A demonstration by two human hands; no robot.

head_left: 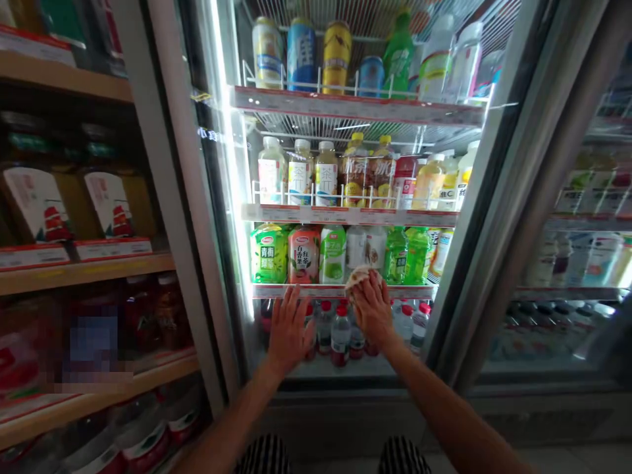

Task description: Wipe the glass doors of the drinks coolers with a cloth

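My right hand (372, 309) presses a pale, crumpled cloth (359, 275) at the height of the third shelf's front edge (316, 291), in front of light-coloured bottles (366, 247). Its fingers bend over the cloth. To the left, my left hand (290, 329) is raised with fingers spread and holds nothing. Its fingertips reach close to the same shelf edge, below a red tea bottle (303, 253). Whether either hand touches a glass pane or the shelf itself, I cannot tell. Small red-capped bottles (340, 336) stand behind and between my hands.
Above are a shelf of tea and juice bottles (326, 172) and a top shelf with cans (337, 56). A metal door frame (513, 217) rises on the right, beside another lit cooler. Wooden shelves (89, 273) with large bottles stand on the left.
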